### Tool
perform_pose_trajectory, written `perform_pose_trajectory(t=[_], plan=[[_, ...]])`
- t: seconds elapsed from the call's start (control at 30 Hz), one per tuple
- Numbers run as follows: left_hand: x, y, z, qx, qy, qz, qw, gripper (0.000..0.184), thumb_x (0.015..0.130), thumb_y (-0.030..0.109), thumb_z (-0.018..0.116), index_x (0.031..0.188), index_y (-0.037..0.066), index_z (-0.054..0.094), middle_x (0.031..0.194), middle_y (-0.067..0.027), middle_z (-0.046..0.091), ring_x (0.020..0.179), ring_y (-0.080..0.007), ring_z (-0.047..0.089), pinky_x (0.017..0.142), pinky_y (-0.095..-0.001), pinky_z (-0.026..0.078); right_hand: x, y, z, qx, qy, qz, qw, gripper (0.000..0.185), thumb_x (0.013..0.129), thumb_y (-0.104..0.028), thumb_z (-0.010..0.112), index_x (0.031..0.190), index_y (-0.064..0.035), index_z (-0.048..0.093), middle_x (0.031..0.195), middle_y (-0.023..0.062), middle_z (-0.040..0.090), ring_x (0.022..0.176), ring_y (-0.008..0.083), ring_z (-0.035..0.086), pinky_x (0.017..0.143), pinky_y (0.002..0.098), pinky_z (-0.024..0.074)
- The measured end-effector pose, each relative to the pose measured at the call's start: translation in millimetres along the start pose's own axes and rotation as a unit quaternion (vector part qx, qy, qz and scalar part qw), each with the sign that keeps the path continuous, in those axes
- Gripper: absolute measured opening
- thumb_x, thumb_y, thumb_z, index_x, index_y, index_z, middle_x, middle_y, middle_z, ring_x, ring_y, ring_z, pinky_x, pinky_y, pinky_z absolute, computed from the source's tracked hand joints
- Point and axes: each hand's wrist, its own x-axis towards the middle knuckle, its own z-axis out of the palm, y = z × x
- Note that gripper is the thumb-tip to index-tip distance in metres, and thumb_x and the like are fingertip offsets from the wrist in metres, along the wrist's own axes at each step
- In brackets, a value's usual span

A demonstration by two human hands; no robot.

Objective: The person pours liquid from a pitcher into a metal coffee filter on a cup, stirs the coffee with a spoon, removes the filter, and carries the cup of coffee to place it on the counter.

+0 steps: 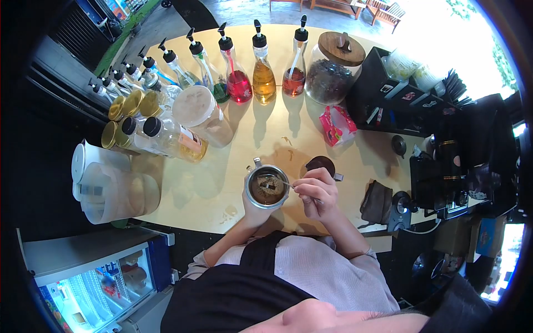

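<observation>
My left hand [256, 212] is wrapped round the near left side of a small metal pot [249, 194], which has a hinge or latch at its far rim. Brown, foamy liquid [267, 191] fills part of the pot. Between the fingers of my right hand [319, 194] is a thin metal spoon [286, 183], its handle slanting down into the liquid; the bowl is not clearly seen. Just beyond my right hand sits a round dark brown vessel or lid [321, 163] with a metal tab, partly covered by my fingers.
Several pump bottles of syrup [264, 77] line the table's far edge, beside a wooden-lidded jar [333, 77]. A pink packet [337, 126] lies in front. Plastic pitchers [111, 188] stand left; a dark cloth [377, 202] and black machine [444, 172] are right.
</observation>
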Motion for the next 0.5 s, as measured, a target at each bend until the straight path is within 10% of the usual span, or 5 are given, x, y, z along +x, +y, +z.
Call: perform_pose_trajectory(t=[0.5], plan=[[-1.0,-0.5,0.2,0.036,0.011,0.007,0.999,0.064,0.064,-0.002,0.08,0.119,0.003,0.048,0.111,-0.0082,0.059,0.098,-0.0168,0.06,0.085,-0.0312,0.051,4.2,-2.8,-0.6,0.0,-0.008,-0.009,1.0,0.009,0.086,-0.012,0.059,0.092,-0.0055,0.059,0.079,0.0083,0.067,0.068,0.0243,0.054,0.063,0.0327,0.0452]])
